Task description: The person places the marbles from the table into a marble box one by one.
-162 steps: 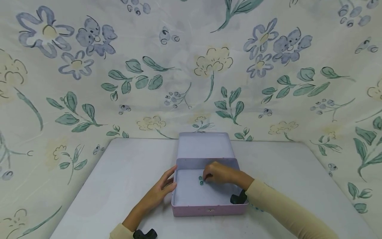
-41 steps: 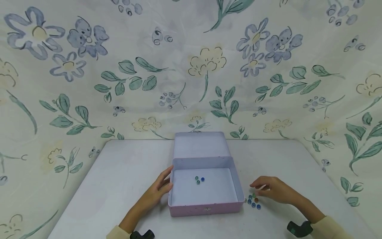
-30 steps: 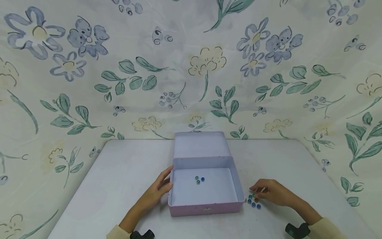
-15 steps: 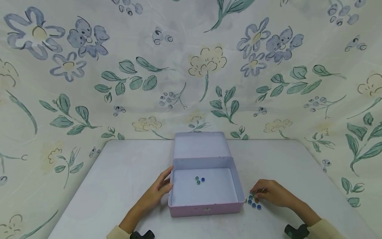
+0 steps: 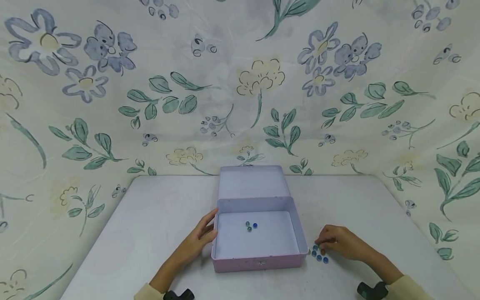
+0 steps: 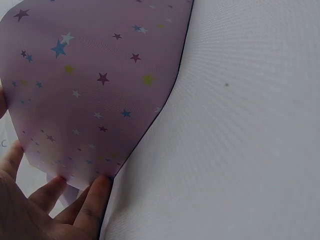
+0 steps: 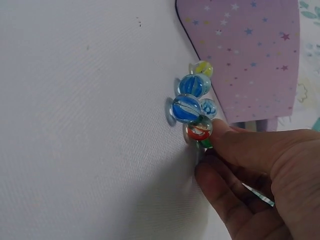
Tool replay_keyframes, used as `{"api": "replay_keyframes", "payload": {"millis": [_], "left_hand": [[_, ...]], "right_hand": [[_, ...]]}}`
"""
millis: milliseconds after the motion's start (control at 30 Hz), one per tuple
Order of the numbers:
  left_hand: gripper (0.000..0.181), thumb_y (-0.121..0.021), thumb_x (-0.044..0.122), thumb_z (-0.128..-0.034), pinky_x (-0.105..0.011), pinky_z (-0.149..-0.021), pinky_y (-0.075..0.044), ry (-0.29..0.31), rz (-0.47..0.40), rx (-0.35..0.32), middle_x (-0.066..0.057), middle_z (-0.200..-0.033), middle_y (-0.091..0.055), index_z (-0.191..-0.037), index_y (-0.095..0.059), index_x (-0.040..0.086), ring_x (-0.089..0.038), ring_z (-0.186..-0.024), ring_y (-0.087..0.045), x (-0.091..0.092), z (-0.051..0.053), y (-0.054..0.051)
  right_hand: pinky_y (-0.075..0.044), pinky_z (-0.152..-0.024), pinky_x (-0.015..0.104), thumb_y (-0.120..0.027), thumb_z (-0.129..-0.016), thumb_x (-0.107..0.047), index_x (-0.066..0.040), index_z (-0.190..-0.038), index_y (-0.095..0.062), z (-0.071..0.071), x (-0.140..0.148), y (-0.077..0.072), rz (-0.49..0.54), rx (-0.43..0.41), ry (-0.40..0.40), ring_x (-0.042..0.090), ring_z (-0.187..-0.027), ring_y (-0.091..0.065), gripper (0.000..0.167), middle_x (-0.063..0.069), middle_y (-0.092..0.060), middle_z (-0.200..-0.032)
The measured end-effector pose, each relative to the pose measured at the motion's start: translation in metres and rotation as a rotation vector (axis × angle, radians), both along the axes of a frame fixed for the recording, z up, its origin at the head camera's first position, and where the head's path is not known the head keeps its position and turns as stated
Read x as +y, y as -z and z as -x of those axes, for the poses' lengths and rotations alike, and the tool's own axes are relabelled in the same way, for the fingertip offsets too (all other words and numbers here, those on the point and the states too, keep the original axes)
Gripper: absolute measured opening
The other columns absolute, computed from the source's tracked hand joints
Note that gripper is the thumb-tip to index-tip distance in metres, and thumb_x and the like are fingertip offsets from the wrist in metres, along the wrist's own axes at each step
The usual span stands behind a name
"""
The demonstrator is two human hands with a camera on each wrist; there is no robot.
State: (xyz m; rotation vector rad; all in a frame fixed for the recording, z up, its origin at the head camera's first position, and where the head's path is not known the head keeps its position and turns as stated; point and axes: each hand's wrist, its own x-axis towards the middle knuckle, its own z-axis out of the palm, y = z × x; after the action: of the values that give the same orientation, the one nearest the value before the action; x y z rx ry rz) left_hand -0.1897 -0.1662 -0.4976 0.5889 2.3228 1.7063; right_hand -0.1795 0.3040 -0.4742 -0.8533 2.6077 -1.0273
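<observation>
A pink metal box with stars on its outside stands with its lid raised at the back. Inside lie two green marbles and one blue marble. My left hand rests its extended fingers against the box's left side; the left wrist view shows the fingertips touching the wall. To the right of the box, my right hand pinches a green marble between thumb and fingers, mostly hidden by them. Close by on the table sit an orange-red marble, several blue marbles and a yellow one.
The white table reaches back to a floral cloth backdrop. The box's right wall stands between the loose marbles and the box's inside. A black wrist camera sits at the right sleeve.
My right hand has gone from inside the box to the marbles at its right, and its fingers have closed on a green one. A blue marble now shows in the box. The left hand stays put.
</observation>
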Motion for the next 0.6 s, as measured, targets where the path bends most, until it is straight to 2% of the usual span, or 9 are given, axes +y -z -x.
{"api": "replay_keyframes", "payload": {"millis": [233,467,600], "left_hand": [[0.063,-0.046,0.021,-0.1054,-0.071,-0.109,-0.033,0.010,-0.004,0.018,-0.020,-0.167,-0.009,-0.161,-0.016,0.021,-0.058,-0.145,-0.025,-0.0004,0.0002,0.0006],[0.063,-0.046,0.021,-0.1053,-0.070,-0.110,-0.033,0.002,-0.005,0.009,-0.020,-0.167,-0.009,-0.161,-0.017,0.020,-0.057,-0.145,-0.025,0.0002,-0.0003,-0.0006],[0.063,-0.046,0.021,-0.1054,-0.070,-0.110,-0.033,0.002,-0.001,0.006,-0.020,-0.167,-0.009,-0.161,-0.016,0.020,-0.057,-0.145,-0.024,0.0002,-0.0003,-0.0010]], "right_hand": [[-0.057,-0.077,0.021,-0.068,-0.093,-0.010,-0.007,-0.106,-0.075,-0.0003,0.0013,-0.0014,0.022,-0.009,0.017,0.001,-0.080,-0.067,0.015,-0.007,-0.069,-0.089],[-0.056,-0.075,0.020,-0.071,-0.090,-0.010,-0.009,-0.103,-0.078,0.0006,0.0011,-0.0056,-0.034,0.065,0.081,-0.004,-0.085,-0.062,0.014,-0.005,-0.074,-0.094],[-0.057,-0.075,0.020,-0.070,-0.090,-0.007,-0.008,-0.102,-0.078,0.0008,0.0020,-0.0068,-0.033,0.070,0.086,-0.004,-0.087,-0.062,0.014,-0.002,-0.074,-0.095]]}}
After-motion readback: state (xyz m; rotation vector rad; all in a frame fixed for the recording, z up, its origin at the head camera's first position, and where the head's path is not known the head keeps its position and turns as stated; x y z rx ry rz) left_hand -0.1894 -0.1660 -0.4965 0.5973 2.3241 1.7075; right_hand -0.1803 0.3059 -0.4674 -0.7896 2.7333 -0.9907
